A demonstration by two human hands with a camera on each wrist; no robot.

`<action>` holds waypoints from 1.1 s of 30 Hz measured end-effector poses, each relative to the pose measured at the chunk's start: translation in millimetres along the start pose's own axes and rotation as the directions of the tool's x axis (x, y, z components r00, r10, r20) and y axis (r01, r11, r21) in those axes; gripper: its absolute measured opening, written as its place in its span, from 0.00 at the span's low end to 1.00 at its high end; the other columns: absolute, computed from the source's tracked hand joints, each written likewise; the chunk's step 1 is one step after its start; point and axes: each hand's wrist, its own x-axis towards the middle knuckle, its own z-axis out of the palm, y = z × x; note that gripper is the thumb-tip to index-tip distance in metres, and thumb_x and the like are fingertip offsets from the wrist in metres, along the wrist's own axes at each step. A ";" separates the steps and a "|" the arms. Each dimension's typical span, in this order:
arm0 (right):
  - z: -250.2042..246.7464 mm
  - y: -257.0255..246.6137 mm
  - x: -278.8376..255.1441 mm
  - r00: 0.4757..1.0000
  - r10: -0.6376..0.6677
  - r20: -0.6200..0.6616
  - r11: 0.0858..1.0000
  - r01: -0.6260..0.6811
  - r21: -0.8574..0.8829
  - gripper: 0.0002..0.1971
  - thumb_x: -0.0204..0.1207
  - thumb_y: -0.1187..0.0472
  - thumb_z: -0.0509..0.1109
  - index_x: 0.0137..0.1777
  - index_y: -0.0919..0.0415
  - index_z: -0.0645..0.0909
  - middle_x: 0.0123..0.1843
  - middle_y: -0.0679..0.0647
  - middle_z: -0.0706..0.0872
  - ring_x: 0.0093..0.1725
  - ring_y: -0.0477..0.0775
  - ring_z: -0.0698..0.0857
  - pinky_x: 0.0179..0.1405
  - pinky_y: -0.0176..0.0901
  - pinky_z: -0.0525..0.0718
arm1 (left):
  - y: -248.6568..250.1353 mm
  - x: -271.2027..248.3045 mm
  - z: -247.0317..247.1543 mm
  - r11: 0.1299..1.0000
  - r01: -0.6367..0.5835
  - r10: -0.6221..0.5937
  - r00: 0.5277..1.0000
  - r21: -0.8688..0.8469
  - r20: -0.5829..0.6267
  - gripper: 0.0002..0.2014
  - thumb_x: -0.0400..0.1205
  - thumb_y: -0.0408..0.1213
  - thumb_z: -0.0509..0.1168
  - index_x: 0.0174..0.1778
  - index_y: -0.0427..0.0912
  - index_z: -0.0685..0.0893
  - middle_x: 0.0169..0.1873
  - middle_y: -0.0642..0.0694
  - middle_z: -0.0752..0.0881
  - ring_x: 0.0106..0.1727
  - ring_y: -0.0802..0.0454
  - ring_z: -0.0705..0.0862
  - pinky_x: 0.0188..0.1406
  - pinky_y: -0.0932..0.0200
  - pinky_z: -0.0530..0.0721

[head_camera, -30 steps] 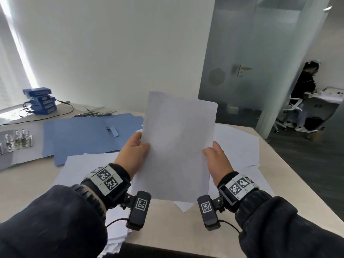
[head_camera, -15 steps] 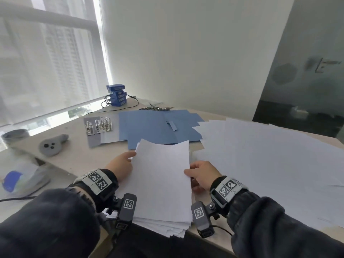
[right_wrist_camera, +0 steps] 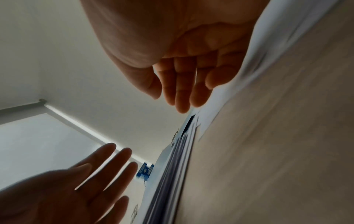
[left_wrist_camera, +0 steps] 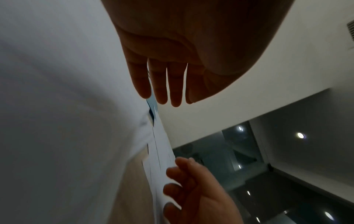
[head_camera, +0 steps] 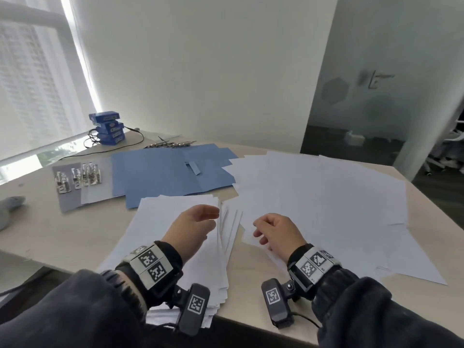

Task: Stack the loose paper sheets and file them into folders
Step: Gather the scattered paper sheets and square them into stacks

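Note:
A stack of white sheets (head_camera: 160,237) lies at the table's front edge, its right side fanned out unevenly. My left hand (head_camera: 200,219) hovers over the stack's right part with straight fingers (left_wrist_camera: 162,94), holding nothing. My right hand (head_camera: 263,229) is just right of the stack, above the near corner of the loose sheets (head_camera: 326,197) that spread over the right half of the table. Its fingers (right_wrist_camera: 182,97) are relaxed and empty, the little finger close to a sheet's edge. Open blue folders (head_camera: 163,172) lie behind the stack.
Binder clips (head_camera: 77,177) sit on a grey sheet at the left. Blue boxes (head_camera: 108,128) with a black cable stand at the back left, and metal fasteners (head_camera: 170,144) lie behind the folders. Bare tabletop (head_camera: 62,234) shows left of the stack. A glass partition (head_camera: 376,96) rises at the right.
Both hands held a sheet up, then laid it on the stack. Now both have let go and lifted off, and the right hand has shifted right over the loose sheets.

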 end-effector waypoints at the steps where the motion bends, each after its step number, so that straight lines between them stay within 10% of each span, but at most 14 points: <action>1: -12.6 6.7 -1.1 0.999 0.000 -0.050 1.000 0.000 -0.004 0.08 0.82 0.55 0.67 0.45 0.55 0.87 0.41 0.48 0.92 0.38 0.47 0.86 0.42 0.41 0.83 | 2.2 1.9 14.3 1.000 -0.007 0.007 0.999 0.006 0.037 0.15 0.85 0.30 0.64 0.61 0.53 0.87 0.57 0.60 0.89 0.59 0.61 0.86 0.64 0.56 0.83; 4: -54.2 28.0 -4.1 0.980 0.008 -0.201 0.999 -0.015 -0.030 0.08 0.82 0.55 0.68 0.44 0.53 0.87 0.41 0.44 0.91 0.43 0.48 0.87 0.44 0.40 0.83 | 5.5 11.8 53.7 0.999 -0.016 0.012 0.991 0.030 0.132 0.15 0.84 0.32 0.66 0.63 0.54 0.86 0.59 0.61 0.87 0.64 0.61 0.84 0.70 0.55 0.78; 8: -111.2 58.5 -13.9 0.935 0.022 -0.354 0.996 -0.052 -0.076 0.07 0.82 0.55 0.68 0.45 0.49 0.86 0.45 0.43 0.91 0.49 0.47 0.87 0.52 0.42 0.84 | 9.5 29.4 95.7 0.987 -0.025 -0.010 0.976 0.157 0.217 0.17 0.85 0.38 0.66 0.69 0.56 0.84 0.67 0.54 0.82 0.55 0.62 0.82 0.53 0.64 0.76; 13: -169.5 92.6 -29.9 0.848 0.104 -0.520 0.946 -0.246 -0.212 0.06 0.81 0.52 0.65 0.49 0.41 0.83 0.55 0.35 0.84 0.57 0.47 0.83 0.67 0.54 0.80 | 6.4 63.9 132.7 0.930 -0.002 -0.087 0.971 0.368 0.224 0.26 0.84 0.43 0.67 0.80 0.55 0.75 0.87 0.46 0.63 0.87 0.45 0.60 0.84 0.48 0.62; 21: -209.3 125.5 -33.1 0.790 0.343 -0.508 0.730 -0.564 -0.385 0.25 0.80 0.41 0.55 0.78 0.38 0.68 0.76 0.45 0.76 0.77 0.53 0.73 0.78 0.61 0.63 | 10.6 78.5 173.3 0.634 -0.145 -0.206 0.915 0.759 0.347 0.32 0.80 0.61 0.60 0.82 0.69 0.64 0.86 0.54 0.57 0.89 0.44 0.50 0.83 0.33 0.52; 27: -221.6 135.0 -30.2 0.727 0.322 -0.607 0.748 -0.588 -0.308 0.22 0.81 0.42 0.56 0.74 0.37 0.72 0.74 0.44 0.80 0.73 0.55 0.76 0.74 0.59 0.64 | 22.2 86.5 178.8 0.788 -0.077 -0.137 0.946 0.611 0.295 0.24 0.74 0.63 0.63 0.68 0.66 0.80 0.72 0.52 0.79 0.71 0.44 0.77 0.76 0.40 0.72; 33: -227.3 140.6 -25.7 0.683 0.323 -0.655 0.735 -0.617 -0.280 0.28 0.76 0.37 0.58 0.76 0.38 0.70 0.71 0.47 0.79 0.74 0.55 0.74 0.76 0.61 0.60 | 12.4 133.9 170.2 0.748 0.097 -0.194 0.978 0.656 0.076 0.41 0.78 0.60 0.70 0.85 0.52 0.64 0.83 0.40 0.68 0.84 0.36 0.64 0.83 0.42 0.65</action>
